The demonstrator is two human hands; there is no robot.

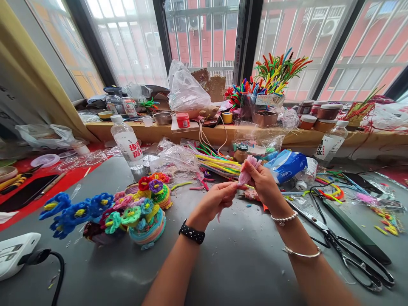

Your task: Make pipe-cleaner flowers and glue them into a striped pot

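Above the middle of the grey table, both hands meet at a bundle of pale pink pipe cleaners (245, 177), folded into loops at its top. My right hand (262, 180) is closed round the looped upper part. With thumb and finger, my left hand (216, 197) pinches the lower end of the same bundle, and a thin pink strand hangs below it. Some of the bundle is hidden behind the fingers. To the left stand small pots of pipe-cleaner flowers, with blue ones (79, 212) at the outside and a striped round pot (148, 227) nearer the hands.
Large scissors (346, 250) and a dark green bar (357, 231) lie at the right. Loose yellow and green pipe cleaners (219, 165) lie behind the hands, beside a blue packet (288, 165). Water bottles (126, 140) stand near the sill. A white power strip (19, 253) is front left.
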